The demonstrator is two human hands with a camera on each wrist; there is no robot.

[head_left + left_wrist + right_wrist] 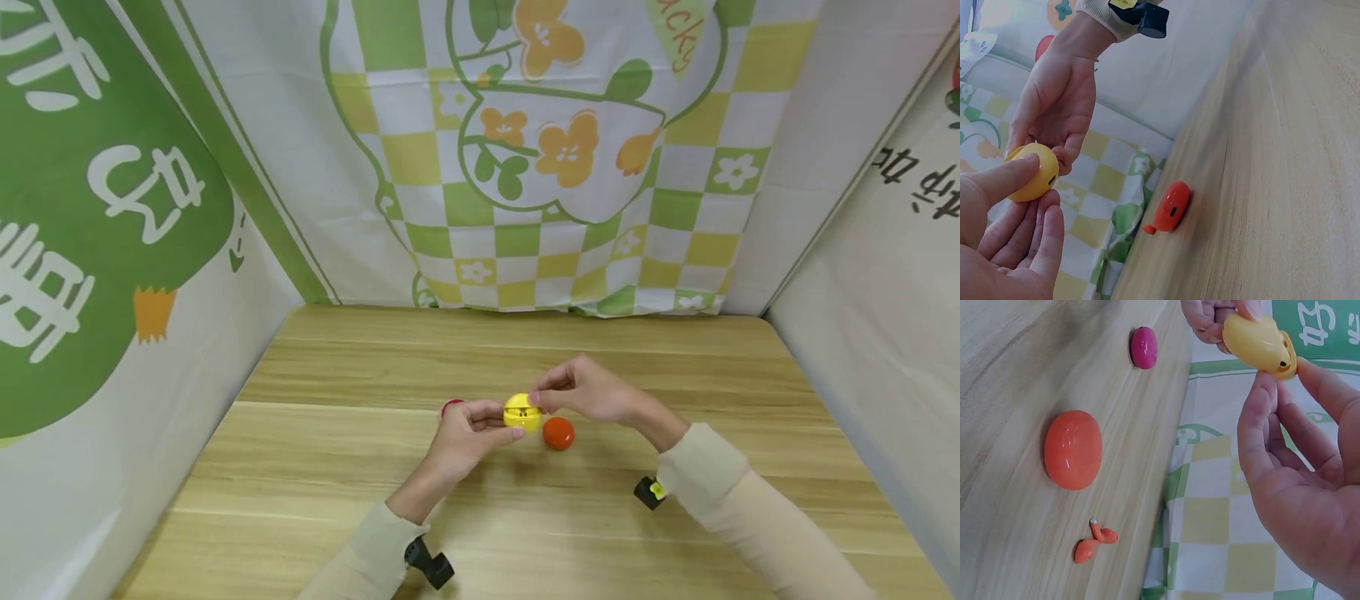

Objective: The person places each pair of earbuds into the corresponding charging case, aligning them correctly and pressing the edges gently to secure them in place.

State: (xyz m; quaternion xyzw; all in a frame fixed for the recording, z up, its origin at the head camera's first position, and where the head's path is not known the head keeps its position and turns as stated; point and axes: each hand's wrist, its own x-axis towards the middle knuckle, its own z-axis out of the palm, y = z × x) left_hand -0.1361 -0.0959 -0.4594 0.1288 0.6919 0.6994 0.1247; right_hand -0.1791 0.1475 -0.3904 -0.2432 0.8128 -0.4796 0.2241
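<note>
Both hands are on a small, glossy yellow earbud case (522, 421), held up over the table with its lid partly raised. My left hand (467, 433) grips the body, its thumb on one side and fingers on the other. With thumb and fingertips, my right hand (596, 392) pinches the case at the lid edge (1290, 359). A dark spot shows inside the gap. Just below the hands, an orange-red earbud case (1074, 450) lies closed on the wood. Two orange earbuds (1087, 549) lie beside it, hidden from the head view.
A magenta case (1144, 348) sits farther left on the wooden table (360, 358), mostly behind my left hand in the head view. A checkered, flowered cloth (540, 258) hangs along the table's back edge, and printed cloth walls (247, 350) stand at both sides.
</note>
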